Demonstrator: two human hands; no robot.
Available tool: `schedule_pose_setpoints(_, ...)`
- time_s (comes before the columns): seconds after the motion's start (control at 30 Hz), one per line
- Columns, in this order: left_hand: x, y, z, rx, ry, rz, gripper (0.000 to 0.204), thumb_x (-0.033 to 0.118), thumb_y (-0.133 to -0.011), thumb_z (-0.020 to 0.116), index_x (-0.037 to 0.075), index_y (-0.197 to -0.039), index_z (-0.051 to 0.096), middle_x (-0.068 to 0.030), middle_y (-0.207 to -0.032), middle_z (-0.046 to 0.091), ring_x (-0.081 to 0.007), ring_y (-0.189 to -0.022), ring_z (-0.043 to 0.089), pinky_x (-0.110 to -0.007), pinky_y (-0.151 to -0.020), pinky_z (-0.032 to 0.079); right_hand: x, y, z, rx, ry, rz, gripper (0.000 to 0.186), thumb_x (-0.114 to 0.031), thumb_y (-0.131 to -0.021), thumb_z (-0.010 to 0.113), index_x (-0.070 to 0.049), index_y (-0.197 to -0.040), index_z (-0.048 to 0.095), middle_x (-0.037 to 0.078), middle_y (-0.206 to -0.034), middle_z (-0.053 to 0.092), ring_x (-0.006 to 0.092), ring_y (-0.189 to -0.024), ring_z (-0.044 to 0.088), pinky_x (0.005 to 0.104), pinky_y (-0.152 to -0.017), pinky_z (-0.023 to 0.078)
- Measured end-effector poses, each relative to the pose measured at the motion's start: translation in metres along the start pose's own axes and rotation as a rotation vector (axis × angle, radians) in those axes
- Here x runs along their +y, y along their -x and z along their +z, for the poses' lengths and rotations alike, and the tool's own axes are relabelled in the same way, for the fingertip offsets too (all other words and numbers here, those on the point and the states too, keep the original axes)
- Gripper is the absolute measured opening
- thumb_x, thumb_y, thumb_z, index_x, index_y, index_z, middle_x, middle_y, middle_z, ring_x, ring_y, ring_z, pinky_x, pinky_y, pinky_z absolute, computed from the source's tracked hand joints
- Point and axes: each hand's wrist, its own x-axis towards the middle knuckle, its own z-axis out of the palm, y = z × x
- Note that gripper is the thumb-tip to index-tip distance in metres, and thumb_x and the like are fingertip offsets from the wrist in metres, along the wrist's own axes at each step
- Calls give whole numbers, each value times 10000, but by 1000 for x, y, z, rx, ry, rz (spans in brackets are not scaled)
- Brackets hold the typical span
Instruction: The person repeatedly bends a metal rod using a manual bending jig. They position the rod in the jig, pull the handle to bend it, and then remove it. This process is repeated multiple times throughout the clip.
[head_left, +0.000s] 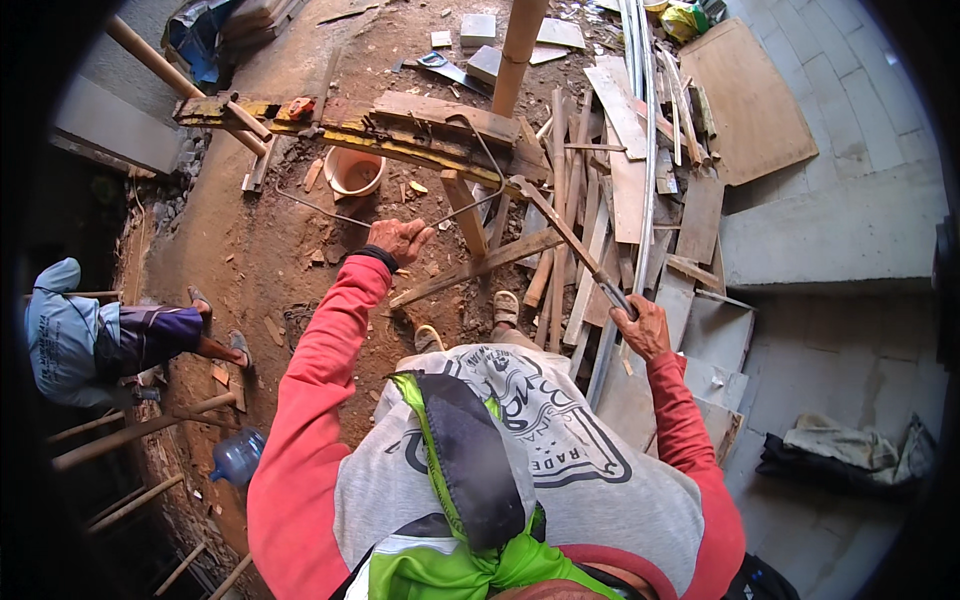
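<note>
My left hand [400,241] is closed around a thin steel rod [468,209]. The rod is bent at several places, one end stretching left past the bucket, the other angling up over the work beam. In my right hand [641,326] is the grey grip of a long, rusty rebar bending bar [572,240]. Its head sits at the right end of the wooden work beam [395,150], close to the rod; whether they touch I cannot tell. The beam is worn, with a yellow edge. An orange tool [300,107] lies near its left end.
A bucket [354,172] stands beneath the beam. Timber scraps [590,230] and long metal profiles [640,170] lie to the right. Beyond the beam are a handsaw [445,68] and grey blocks [478,30]. At left are another person [110,330] and a blue water jug [238,456].
</note>
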Motion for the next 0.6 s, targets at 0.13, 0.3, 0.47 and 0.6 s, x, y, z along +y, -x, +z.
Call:
schedule_pose_setpoints(0.13, 1, -2, -7, -22, 6, -2, 358, 458, -962, 554, 152, -783, 609, -149, -645, 642, -375, -632, 654, -483, -558, 502, 0, -11, -4, 3, 37, -68, 331, -339, -851, 697, -31, -955, 635, 159, -641, 593, 322, -588, 631, 415, -586, 495)
schedule_pose_setpoints(0.3, -8, -3, -13, -5, 11, -3, 373, 454, -965, 550, 140, -775, 620, -155, -641, 634, -381, -636, 647, -481, -573, 501, -15, -37, -29, -529, -490, 212, 355, -409, -997, 539, -73, -886, 570, 0, -582, 499, 97, -440, 461, 275, -403, 353)
schedule_pose_setpoints(0.47, -23, -10, -22, -86, -11, -19, 395, 485, -970, 526, 145, -822, 664, -147, -694, 659, -365, -677, 656, -473, -633, 511, -13, -57, -30, -665, -543, 204, 413, -456, -1016, 494, -71, -878, 554, 0, -552, 469, 101, -390, 417, 272, -367, 300)
schedule_pose_setpoints(0.6, -39, -14, -26, -146, 15, -2, 397, 484, -970, 528, 148, -832, 689, -143, -734, 677, -362, -705, 652, -463, -663, 502, -12, -75, -27, -707, -483, 195, 412, -443, -1014, 501, -64, -863, 558, 1, -540, 468, 104, -382, 419, 279, -362, 305)
